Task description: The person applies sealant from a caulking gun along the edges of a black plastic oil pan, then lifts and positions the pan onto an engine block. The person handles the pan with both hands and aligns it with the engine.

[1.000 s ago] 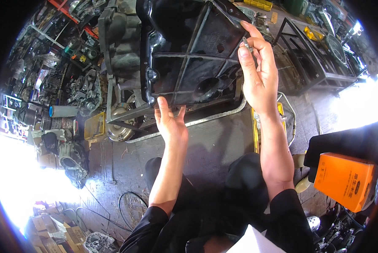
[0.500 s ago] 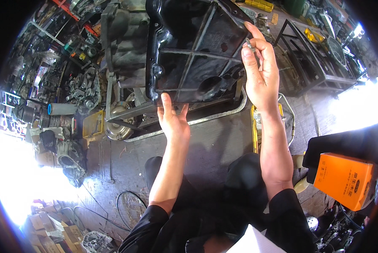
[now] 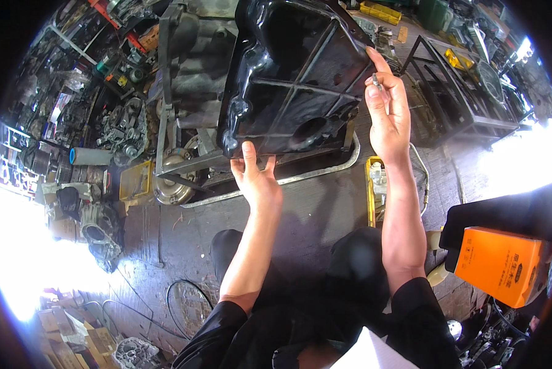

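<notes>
A glossy black oil pan (image 3: 276, 101) with raised ribs and a rounded dent hangs tilted in front of a grey metal gearbox housing (image 3: 196, 74). At its lower edge my left hand (image 3: 257, 181) is closed, thumb on the near face and fingers behind. My right hand (image 3: 390, 114) is by the pan's right edge, a fingertip touching its upper right corner. Between that hand's thumb and fingers is pinched a small metal bolt (image 3: 376, 82). The pan hides part of the housing and the stand behind it.
A metal frame stand (image 3: 211, 161) with a tray rim carries the housing. To the right are a yellow crate (image 3: 371, 190), a black steel frame (image 3: 467, 114) and an orange box (image 3: 500, 264). Gear parts (image 3: 131, 126) crowd the left; a black cable (image 3: 171, 301) loops on the floor.
The oil pan has shifted right and slightly down, and its tilt has changed. Both my hands moved with it, the right one still pinching the bolt.
</notes>
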`<state>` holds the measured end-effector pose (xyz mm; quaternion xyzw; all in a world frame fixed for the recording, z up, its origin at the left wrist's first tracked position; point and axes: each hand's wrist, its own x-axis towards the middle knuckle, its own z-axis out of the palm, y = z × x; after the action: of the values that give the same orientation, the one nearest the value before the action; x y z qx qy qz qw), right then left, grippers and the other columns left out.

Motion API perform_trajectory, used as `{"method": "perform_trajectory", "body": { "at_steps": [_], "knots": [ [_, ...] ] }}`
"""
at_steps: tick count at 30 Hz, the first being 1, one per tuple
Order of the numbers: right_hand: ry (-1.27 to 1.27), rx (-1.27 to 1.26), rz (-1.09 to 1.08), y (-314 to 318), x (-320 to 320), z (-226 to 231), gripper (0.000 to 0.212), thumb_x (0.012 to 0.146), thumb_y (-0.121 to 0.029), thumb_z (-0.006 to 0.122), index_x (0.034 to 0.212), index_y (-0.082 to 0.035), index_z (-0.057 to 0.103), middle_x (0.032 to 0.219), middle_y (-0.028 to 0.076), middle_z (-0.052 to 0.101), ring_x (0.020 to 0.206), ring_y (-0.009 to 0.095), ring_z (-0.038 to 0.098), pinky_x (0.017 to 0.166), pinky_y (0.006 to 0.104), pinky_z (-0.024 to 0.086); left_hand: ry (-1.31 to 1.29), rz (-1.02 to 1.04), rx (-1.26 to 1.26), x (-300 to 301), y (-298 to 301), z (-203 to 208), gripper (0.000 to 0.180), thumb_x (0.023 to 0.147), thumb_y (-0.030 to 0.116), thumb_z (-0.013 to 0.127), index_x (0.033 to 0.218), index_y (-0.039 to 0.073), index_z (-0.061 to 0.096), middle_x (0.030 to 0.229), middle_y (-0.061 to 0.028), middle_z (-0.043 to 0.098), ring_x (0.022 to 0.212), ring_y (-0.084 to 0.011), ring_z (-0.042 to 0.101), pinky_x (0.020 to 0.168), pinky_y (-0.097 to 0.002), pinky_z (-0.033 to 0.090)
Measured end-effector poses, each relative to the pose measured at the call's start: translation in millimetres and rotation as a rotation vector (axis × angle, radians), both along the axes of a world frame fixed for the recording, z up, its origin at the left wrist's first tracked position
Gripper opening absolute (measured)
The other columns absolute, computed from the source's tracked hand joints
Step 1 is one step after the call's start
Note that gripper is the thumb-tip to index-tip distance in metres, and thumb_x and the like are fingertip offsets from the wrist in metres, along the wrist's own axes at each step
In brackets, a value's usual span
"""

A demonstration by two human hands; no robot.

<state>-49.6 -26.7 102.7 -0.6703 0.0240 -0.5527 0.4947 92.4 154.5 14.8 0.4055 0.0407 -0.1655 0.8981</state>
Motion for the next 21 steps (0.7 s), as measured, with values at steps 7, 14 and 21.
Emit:
{"method": "perform_trajectory", "body": {
  "at_steps": [7, 14, 21],
  "knots": [
    [0.009, -0.025, -0.020, -4, 3, -3, 0.017, 0.108, -0.014, 0.058, 0.121, -0.003, 0.056, 0.161, 0.021, 0.044, 0.150, 0.025, 0.039, 0.122, 0.0382, 0.028, -0.003, 0.009, -0.055, 1, -4, -4, 0.044, 0.098, 0.032, 0.077, 0.130, 0.013, 0.053, 0.101, 0.0047, 0.062, 0.099, -0.0097, 0.062, 0.108, -0.0577, 0.046],
    [-0.002, -0.032, -0.008, -7, 6, -6, 0.017, 0.108, -0.015, 0.058, 0.119, -0.003, 0.055, 0.161, 0.023, 0.042, 0.151, 0.027, 0.038, 0.123, 0.0396, 0.027, -0.038, 0.004, -0.041, 4, -7, -10, 0.047, 0.099, 0.033, 0.075, 0.135, 0.012, 0.051, 0.125, 0.0010, 0.063, 0.117, -0.0161, 0.060, 0.107, -0.0576, 0.047],
    [0.012, -0.024, -0.035, -7, 8, -7, 0.015, 0.108, -0.011, 0.056, 0.120, -0.002, 0.053, 0.161, 0.025, 0.041, 0.152, 0.029, 0.036, 0.123, 0.0407, 0.025, 0.005, -0.002, -0.012, 4, -8, -12, 0.063, 0.100, 0.032, 0.074, 0.150, 0.011, 0.042, 0.135, -0.0014, 0.059, 0.126, -0.0169, 0.056, 0.110, -0.0601, 0.044]
  ]
}}
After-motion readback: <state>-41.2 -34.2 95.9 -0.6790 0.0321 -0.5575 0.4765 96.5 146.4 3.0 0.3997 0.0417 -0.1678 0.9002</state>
